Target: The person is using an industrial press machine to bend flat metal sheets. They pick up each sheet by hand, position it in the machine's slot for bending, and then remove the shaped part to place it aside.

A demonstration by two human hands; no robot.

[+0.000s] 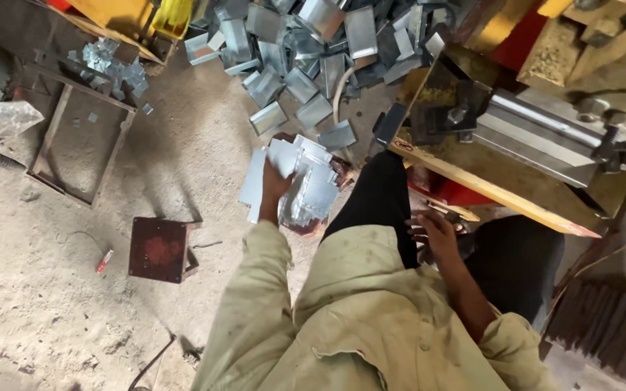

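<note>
Left hand (275, 190) reaches down w/ fingers closed on the top of a stack of flat galvanised sheet-metal blanks (306, 185), which sits on the dirt floor (52, 318) just left of the person's black-trousered knee (378, 195). Grip is on the stack's left half; the blanks fan out a bit, not squared up, shiny side up. Right hand (436, 233) is open, fingers spread, holding nothing, resting near the inner thigh just below the yellow-edged frame of a press machine (516, 137). Can't tell if it touches the trousers or the small part under it.

Behind the stack, toward the top of view, lies a big loose pile of bent metal pieces (313, 51), same grey sheet, folded into shallow channels, heaped w/o order. Pile and stack are near each other but apart. A smaller heap of offcuts (114, 69) lies at upper left, by a rusty rectangular steel frame (81, 137) flat on the floor. Closer in, left of the sleeve, is a small dark-red square metal block (159, 248), w/ a little red-and-white object (104, 261) just beside it. Both sleeves are pale khaki & stained.
</note>
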